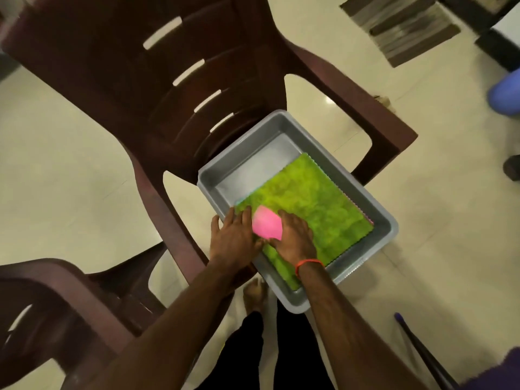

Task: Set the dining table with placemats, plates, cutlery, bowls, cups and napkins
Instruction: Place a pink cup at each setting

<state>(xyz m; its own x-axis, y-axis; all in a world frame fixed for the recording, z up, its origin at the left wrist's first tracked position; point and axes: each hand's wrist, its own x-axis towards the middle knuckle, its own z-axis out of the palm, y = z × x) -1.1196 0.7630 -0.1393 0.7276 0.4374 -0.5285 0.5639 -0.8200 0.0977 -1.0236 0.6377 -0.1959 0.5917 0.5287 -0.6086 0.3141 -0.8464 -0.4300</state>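
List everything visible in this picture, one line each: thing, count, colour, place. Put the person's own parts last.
Chair: one, dark brown, under the tray.
Second chair: one, dark brown, lower left.
Tray: one, grey, on the chair seat.
Placemat: one showing, green, in the tray.
Pink piece: one, pink, on the placemat between the hands.
Floor mat: one, striped brown, top right.
Stick: one, dark, blue tip, lower right.
Blurred object: one, blue, right edge.
Left hand: fingers straight, at the tray's near corner.
Right hand: on the placemat, orange wrist thread.
Foot: one, bare, on the floor.
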